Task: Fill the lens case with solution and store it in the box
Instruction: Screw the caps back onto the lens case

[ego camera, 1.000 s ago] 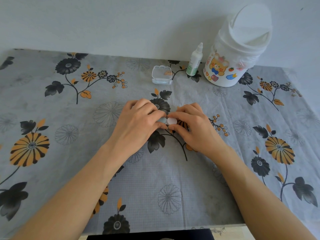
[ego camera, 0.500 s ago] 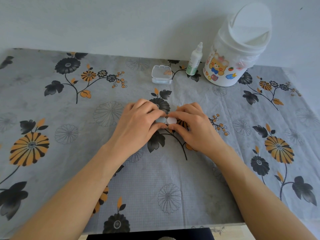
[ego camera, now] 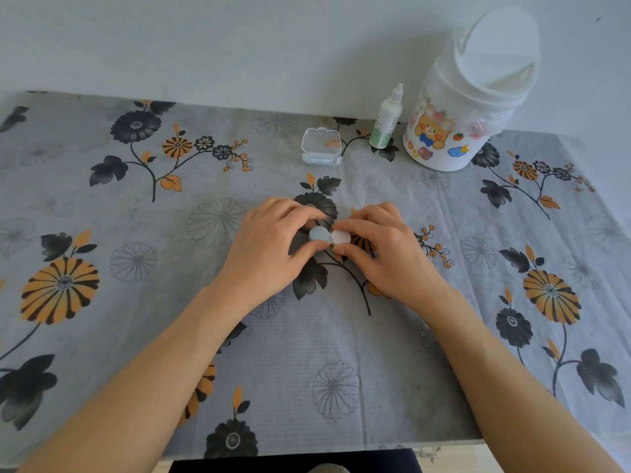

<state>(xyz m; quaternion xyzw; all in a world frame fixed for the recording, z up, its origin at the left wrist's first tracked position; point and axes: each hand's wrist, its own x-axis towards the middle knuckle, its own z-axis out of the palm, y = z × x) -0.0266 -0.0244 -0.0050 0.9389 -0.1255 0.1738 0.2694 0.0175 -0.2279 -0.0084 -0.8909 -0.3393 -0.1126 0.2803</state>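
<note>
A table w/ a grey floral cloth [ego camera: 136,302] is filling the view, pushed against a pale wall. At the back right a white bin [ego camera: 471,97] w/ a swing lid and bear stickers is standing, prob. for waste. Just left of it a small bottle [ego camera: 386,121] of solution is standing upright, cap on, waiting within reach. Left of that, a clear box [ego camera: 321,146] is sitting w/ its lid closed; that's likely where the case is going later.

Mid-table, two bare forearms are coming in from the near edge. The left hand [ego camera: 269,250] is pinching the blue cap side of the case [ego camera: 329,236], thumb and forefinger curled round it to steady it. The right hand [ego camera: 392,254] is gripping the white cap side the same way, looks like twisting the caps. The case is lying flat on the cloth between both hands, well apart from the box.
</note>
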